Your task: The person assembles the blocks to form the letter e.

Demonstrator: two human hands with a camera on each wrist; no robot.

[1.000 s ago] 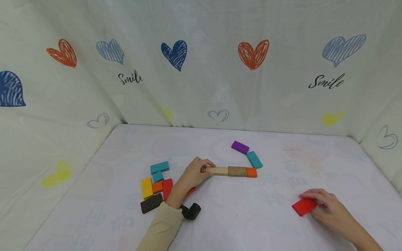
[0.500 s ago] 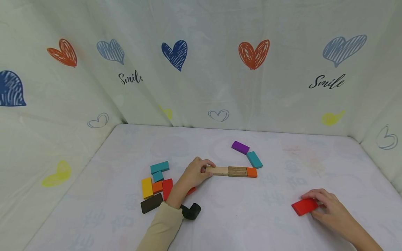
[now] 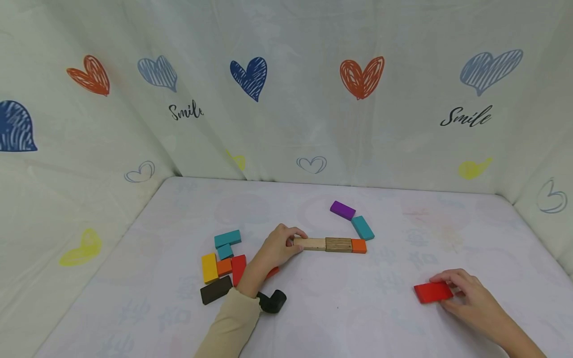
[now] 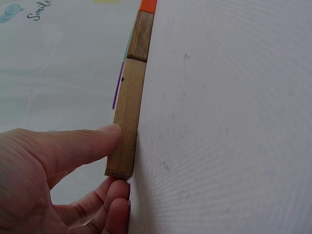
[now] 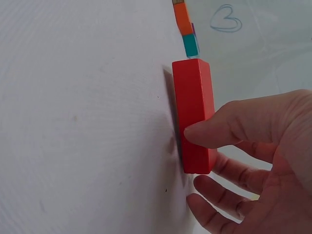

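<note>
My left hand [image 3: 278, 247] pinches the left end of a light wooden block [image 3: 315, 243] between thumb and fingers; in the left wrist view the thumb lies along the block's side. Against its right end sits a brown block [image 3: 338, 244] with dark grain, followed by a short orange block [image 3: 359, 246], all in one straight row. From there a teal block [image 3: 362, 227] slants back to a purple block [image 3: 342, 210]. Off to the right, my right hand [image 3: 470, 298] holds a red block [image 3: 430, 292] by its right end, close over the table in the right wrist view.
Left of the left forearm lies a group of blocks: two teal, a yellow block [image 3: 209, 268], a small orange block [image 3: 224, 267], a red block [image 3: 238, 268] and a dark brown block [image 3: 216, 290]. A black curved piece [image 3: 274, 302] lies beside the sleeve [image 3: 233, 323].
The red block in my right hand has shifted slightly left and turned to lie more level across the head view. My left hand and the row of blocks stay in place.
</note>
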